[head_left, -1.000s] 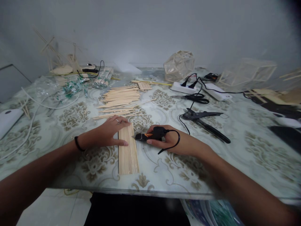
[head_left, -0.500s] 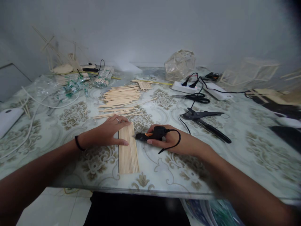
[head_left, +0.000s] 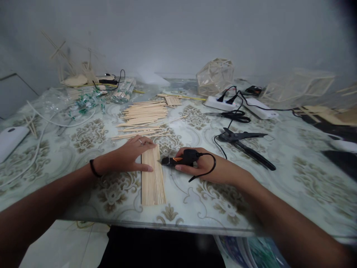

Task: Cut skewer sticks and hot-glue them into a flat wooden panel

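Observation:
A flat panel of wooden sticks laid side by side (head_left: 153,186) lies lengthwise near the table's front edge. Across its far part rests my left hand (head_left: 136,152), fingers stretched out and thumb apart, pressing on the sticks. My right hand (head_left: 195,165) is wrapped round a small black corded glue gun (head_left: 185,158) with an orange trigger. The gun's nozzle points left, at the panel's right side; whether it touches cannot be made out. Beyond my left hand several loose wooden sticks (head_left: 145,112) lie in a pile.
Pliers (head_left: 237,137) and scissors (head_left: 234,116) lie at the right, near a white power strip (head_left: 220,103) with black cords. A stick-built frame (head_left: 216,76) stands at the back. Clear plastic wrappers (head_left: 86,100) and a white cable (head_left: 41,136) are at the left.
Both hands, the glue gun and the panel hold nearly the same places. The whole view has shifted very slightly.

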A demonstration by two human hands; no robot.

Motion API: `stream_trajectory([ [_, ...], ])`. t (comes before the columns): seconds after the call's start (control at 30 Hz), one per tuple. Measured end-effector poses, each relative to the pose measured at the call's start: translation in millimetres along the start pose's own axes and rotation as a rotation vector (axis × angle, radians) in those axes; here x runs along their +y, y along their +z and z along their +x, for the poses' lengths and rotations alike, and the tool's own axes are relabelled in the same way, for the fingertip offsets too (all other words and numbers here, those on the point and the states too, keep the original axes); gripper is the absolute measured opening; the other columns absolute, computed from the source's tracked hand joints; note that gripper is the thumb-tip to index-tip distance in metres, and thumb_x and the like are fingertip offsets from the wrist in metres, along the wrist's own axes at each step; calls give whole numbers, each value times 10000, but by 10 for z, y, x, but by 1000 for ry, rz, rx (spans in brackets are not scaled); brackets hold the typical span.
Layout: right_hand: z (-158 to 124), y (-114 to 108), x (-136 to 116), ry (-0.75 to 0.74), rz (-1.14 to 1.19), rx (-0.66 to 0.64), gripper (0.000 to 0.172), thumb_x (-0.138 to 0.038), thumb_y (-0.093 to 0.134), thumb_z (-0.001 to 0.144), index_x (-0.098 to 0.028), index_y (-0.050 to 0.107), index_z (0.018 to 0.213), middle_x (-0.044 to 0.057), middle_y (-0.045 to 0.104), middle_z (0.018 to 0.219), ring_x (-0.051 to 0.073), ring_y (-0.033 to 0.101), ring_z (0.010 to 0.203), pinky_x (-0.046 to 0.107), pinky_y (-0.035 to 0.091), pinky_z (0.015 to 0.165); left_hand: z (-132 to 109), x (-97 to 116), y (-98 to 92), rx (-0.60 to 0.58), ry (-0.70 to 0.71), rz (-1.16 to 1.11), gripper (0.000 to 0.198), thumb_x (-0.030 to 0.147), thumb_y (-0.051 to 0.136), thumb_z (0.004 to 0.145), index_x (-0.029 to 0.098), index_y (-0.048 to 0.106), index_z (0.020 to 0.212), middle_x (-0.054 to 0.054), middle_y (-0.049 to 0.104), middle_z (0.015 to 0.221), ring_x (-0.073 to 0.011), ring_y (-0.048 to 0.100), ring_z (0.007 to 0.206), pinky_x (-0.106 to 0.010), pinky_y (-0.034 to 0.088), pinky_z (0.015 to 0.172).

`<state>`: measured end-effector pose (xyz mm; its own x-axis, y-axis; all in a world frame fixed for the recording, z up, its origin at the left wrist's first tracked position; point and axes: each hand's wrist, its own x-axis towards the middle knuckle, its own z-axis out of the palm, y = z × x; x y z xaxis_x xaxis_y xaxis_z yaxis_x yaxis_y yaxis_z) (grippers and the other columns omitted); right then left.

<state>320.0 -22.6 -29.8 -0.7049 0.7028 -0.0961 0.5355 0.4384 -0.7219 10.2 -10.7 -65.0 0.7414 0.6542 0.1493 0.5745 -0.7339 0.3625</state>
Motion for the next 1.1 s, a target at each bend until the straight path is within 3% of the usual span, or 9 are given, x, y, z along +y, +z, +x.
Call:
stream_trajectory([
  [1.1, 0, 11, 23, 0, 3, 1, 329, -528, 602, 968, -209, 671, 1008, 16, 662, 864, 188, 583, 770, 323, 457, 717, -3, -15, 23, 25, 19, -8, 792, 675, 711, 874, 210, 543, 1493, -175, 577, 1421, -363, 505, 1331, -542, 379, 1163],
])
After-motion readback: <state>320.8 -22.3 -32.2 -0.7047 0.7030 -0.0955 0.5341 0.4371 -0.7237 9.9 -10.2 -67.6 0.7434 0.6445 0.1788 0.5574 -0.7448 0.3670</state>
